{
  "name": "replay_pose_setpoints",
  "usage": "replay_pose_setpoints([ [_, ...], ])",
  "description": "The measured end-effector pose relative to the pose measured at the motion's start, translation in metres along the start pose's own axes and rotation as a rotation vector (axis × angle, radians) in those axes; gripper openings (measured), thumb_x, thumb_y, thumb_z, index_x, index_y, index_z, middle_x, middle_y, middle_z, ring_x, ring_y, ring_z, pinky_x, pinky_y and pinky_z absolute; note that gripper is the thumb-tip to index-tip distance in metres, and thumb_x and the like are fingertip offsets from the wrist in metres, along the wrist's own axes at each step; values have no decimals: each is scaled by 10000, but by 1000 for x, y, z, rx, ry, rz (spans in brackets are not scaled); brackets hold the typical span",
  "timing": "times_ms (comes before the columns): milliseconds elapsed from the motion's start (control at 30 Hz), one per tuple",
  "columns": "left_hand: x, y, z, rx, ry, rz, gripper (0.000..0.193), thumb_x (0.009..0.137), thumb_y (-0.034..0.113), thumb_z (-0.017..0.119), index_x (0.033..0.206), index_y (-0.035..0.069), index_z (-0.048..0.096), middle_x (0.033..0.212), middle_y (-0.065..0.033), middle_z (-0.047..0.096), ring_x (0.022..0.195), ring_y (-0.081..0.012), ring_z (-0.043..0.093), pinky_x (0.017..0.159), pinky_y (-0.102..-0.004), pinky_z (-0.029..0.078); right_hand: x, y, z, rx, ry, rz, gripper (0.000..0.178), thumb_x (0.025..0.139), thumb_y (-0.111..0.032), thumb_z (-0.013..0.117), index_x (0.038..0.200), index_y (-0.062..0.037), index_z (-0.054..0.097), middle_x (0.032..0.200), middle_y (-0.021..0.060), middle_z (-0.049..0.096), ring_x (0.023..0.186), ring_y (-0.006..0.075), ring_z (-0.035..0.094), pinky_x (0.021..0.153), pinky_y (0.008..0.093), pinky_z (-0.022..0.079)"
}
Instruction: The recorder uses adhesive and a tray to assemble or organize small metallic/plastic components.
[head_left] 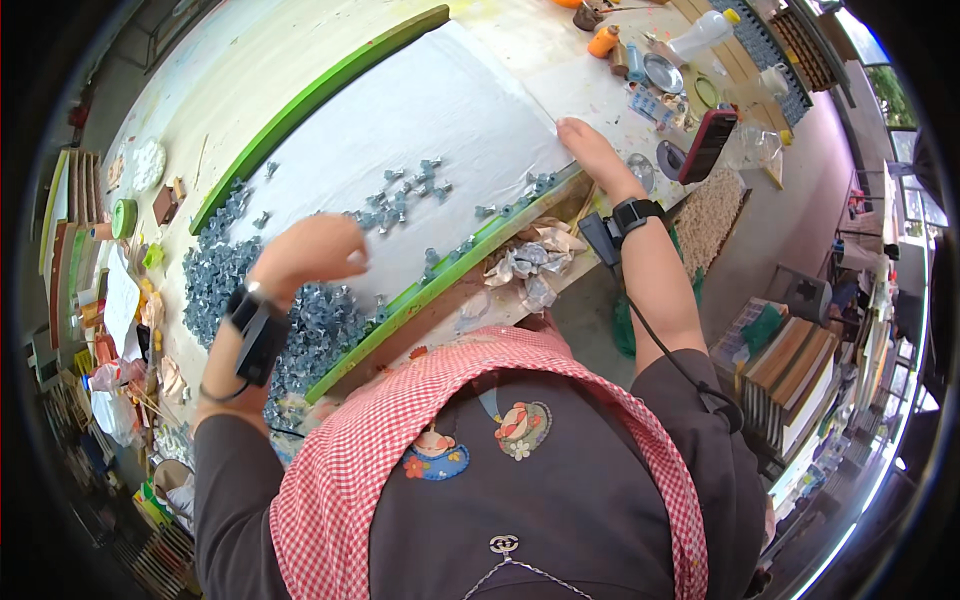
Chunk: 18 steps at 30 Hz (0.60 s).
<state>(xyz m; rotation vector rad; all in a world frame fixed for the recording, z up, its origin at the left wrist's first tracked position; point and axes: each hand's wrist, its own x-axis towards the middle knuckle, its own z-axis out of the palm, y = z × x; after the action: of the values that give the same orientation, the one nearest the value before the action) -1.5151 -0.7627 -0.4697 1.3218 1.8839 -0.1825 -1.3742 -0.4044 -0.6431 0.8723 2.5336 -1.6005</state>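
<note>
Small blue-grey pronged pieces (pixel 215 268) lie heaped at the left end of a white sheet (pixel 470 105) between two green-edged wooden strips. A looser cluster of the same pieces (pixel 400 197) is spread near the middle. My left hand (pixel 315 250) is above the edge of the heap, its fingers curled inward; what they hold, if anything, is hidden. At the sheet's right edge my right hand (pixel 592 152) rests with fingers stretched out, near the end of the near green strip (pixel 470 260).
The far green strip (pixel 300 95) bounds the sheet on the left. Crumpled wrapping (pixel 540 258) sits beside the near strip. A phone (pixel 707 147) stands right of my right hand. Bottles, including an orange one (pixel 603 41), crowd the back right. A stack of boards (pixel 790 370) is at right.
</note>
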Motion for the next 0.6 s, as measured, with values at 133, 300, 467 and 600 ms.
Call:
replay_pose_setpoints([
  [133, 111, 54, -14, -82, 436, 276, 261, 793, 229, 592, 996, 68, 627, 953, -166, 594, 903, -334, 570, 787, -413, 466, -1, -7, 2, -4, 5, 22, 483, 920, -357, 446, 1181, 47, 495, 1119, 127, 573, 1044, 191, 512, 920, 284, 373],
  [300, 228, 83, 11, -146, 676, 538, 300, 770, 82, 530, 1060, 38, 592, 977, -178, 592, 914, -351, 561, 837, -417, 441, 3, -6, 6, 18, 9, -12, 481, 920, -359, 453, 1171, 48, 501, 1082, 123, 584, 1007, 187, 527, 892, 289, 393],
  [467, 214, 80, 34, -243, 593, 649, 281, 742, 12, 472, 1001, 18, 581, 951, -178, 599, 904, -362, 557, 836, -421, 434, 6, 3, 2, -21, 12, -2, 485, 920, -363, 457, 1167, 52, 502, 1042, 110, 595, 964, 178, 540, 863, 286, 409],
  [600, 167, 72, 38, -347, 576, 645, 200, 739, 6, 516, 933, 9, 561, 979, -157, 557, 912, -358, 531, 807, -403, 437, 3, 2, 0, 31, 34, 32, 498, 915, -369, 465, 1171, 57, 500, 1021, 110, 595, 951, 170, 540, 863, 281, 407],
])
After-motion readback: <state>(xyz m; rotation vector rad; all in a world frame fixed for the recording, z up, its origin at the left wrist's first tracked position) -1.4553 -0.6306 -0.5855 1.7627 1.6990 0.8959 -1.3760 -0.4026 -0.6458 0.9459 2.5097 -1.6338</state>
